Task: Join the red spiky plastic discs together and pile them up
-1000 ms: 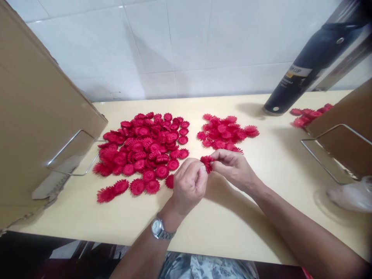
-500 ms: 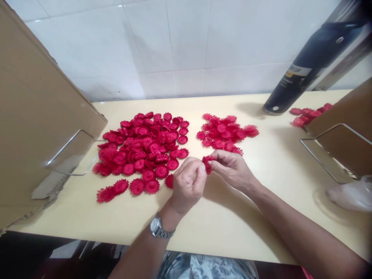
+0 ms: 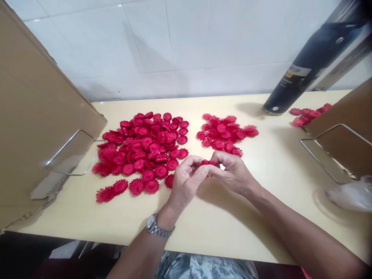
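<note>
Between my two hands is a red flower-shaped piece point(image 3: 208, 163) with a toothed rim, held a little above the table. My left hand point(image 3: 188, 176), a watch point(image 3: 158, 226) on its wrist, pinches the piece from the left. From the other side, the thumb and fingers of my right hand point(image 3: 232, 170) close on it too. Much of the piece is hidden behind the thumbs. A large heap of red flower pieces point(image 3: 145, 143) lies beyond my left hand. Past my right hand lies a smaller heap of similar, lighter red pieces point(image 3: 223, 131).
Cardboard panels stand at left point(image 3: 35, 97) and right point(image 3: 348, 128), each with a bent wire point(image 3: 78, 133) near it. A dark bottle point(image 3: 302, 66) stands at the back right, near more red pieces point(image 3: 308, 115). A clear plastic item point(image 3: 353, 193) lies at right.
My left hand has turned from a closed fist, its thumb now stretched towards my right thumb. The red piece has tipped flatter between my hands. Both heaps look the same.
</note>
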`<state>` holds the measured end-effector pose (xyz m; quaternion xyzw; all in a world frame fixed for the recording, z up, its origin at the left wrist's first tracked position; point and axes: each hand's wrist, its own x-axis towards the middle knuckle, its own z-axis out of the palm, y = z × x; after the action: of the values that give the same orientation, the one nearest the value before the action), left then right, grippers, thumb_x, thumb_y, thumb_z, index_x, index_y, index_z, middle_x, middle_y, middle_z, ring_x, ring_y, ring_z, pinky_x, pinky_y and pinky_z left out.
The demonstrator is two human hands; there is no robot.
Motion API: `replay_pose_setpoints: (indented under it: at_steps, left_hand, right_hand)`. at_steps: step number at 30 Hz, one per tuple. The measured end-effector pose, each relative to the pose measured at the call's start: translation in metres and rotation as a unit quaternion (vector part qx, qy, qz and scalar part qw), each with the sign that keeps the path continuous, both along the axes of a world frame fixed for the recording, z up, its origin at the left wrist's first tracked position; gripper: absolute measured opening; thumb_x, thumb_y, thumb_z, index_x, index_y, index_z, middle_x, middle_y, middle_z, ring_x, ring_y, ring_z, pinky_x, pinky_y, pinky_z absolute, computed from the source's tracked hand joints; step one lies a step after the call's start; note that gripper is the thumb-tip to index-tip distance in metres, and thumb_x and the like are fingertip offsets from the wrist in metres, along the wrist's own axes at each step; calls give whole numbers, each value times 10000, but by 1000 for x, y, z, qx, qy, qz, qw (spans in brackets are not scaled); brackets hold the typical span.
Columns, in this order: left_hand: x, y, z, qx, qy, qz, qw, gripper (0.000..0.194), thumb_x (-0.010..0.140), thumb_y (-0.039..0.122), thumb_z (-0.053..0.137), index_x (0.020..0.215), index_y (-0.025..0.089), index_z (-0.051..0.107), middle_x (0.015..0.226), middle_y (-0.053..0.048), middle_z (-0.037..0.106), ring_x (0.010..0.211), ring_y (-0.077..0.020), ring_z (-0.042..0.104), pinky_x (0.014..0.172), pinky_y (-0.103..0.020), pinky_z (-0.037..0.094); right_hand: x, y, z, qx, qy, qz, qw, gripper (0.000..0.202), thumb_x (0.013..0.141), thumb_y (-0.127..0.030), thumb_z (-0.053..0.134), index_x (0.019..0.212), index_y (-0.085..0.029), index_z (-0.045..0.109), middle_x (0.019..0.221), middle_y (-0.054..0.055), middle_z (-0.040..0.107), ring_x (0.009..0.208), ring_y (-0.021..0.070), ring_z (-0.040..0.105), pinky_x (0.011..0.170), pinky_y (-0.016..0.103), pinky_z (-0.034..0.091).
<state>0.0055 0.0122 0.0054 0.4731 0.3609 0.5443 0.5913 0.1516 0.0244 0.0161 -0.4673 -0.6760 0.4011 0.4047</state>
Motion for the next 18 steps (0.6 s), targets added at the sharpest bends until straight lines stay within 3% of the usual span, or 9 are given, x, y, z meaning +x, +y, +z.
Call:
replay_pose_setpoints:
  at_steps: [4, 6, 11, 18]
  left_hand:
    - [-1, 5, -1, -79, -40, 5, 996, 79, 696, 214, 665, 684, 143, 632, 571, 19, 569, 545, -80, 501, 552, -198, 405]
    - [-1, 6, -2, -76, -40, 30, 996, 73, 686, 188, 656, 635, 143, 630, 536, 28, 554, 517, -72, 475, 522, -191, 386]
    - [-2, 4, -6, 12, 29, 88, 996, 70, 739, 195, 629, 682, 159, 648, 598, 26, 583, 570, -79, 494, 557, -194, 402]
    - [-3, 3, -6, 22, 33, 130, 991, 85, 780, 225, 596, 717, 168, 597, 615, 34, 558, 564, -80, 499, 538, -192, 410]
  right_hand:
    - [-1, -1, 1, 81, -39, 15, 996, 277, 764, -349, 644, 598, -180, 501, 586, 0, 531, 542, 109, 463, 495, 242, 355]
    - [-2, -1, 1, 65, -17, 31, 997, 270, 743, -361, 674, 619, -179, 518, 599, -1, 540, 550, 111, 475, 507, 246, 373]
    - [1, 0, 2, -39, 97, 76, 992, 220, 793, -365, 617, 711, -168, 565, 661, 9, 572, 615, 126, 516, 564, 266, 417]
    - [0, 1, 0, -35, 157, 35, 986, 204, 805, -343, 604, 701, -172, 564, 648, -10, 528, 600, 109, 470, 571, 259, 388]
